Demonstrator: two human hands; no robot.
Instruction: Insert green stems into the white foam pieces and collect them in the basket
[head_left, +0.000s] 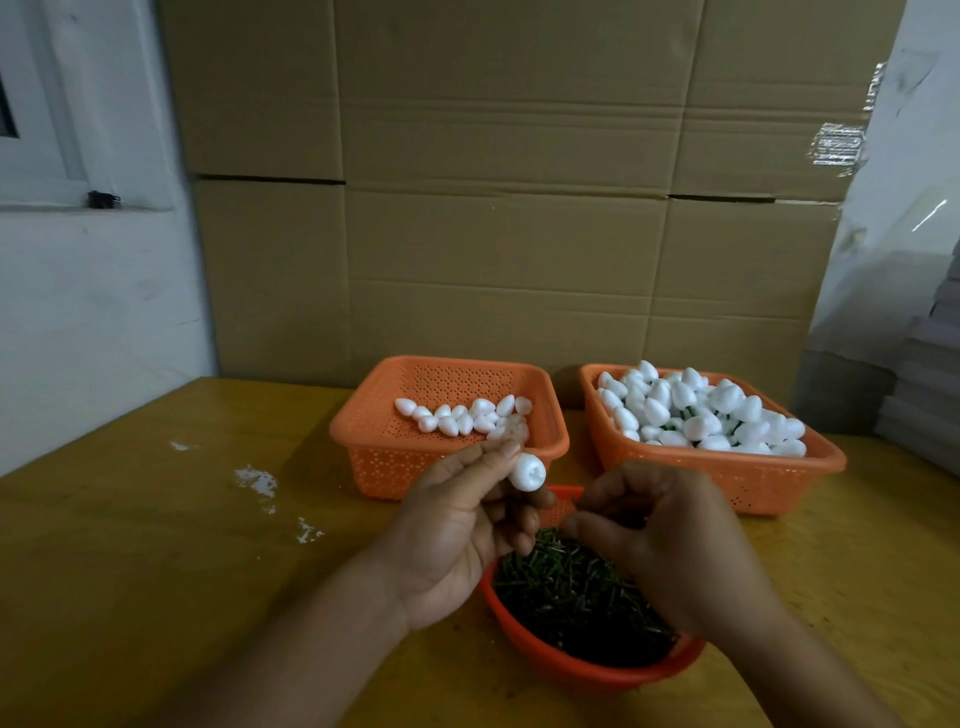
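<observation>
My left hand (457, 525) pinches a white foam piece (527, 472) between thumb and fingertips, its holed end facing me. My right hand (660, 535) hovers over the round red bowl (582, 670) of green stems (571, 592), fingers curled together; whether a stem is between them is hidden. The left orange basket (363, 421) holds several plain foam pieces (462, 415). The right orange basket (727, 467) is heaped with foam pieces on green stems (701, 410).
Everything sits on a yellow wooden table (156, 519) with white foam crumbs (260, 480) at the left. Stacked cardboard boxes (493, 182) form a wall right behind the baskets. A white wall lies to the left, grey stacked items at the far right.
</observation>
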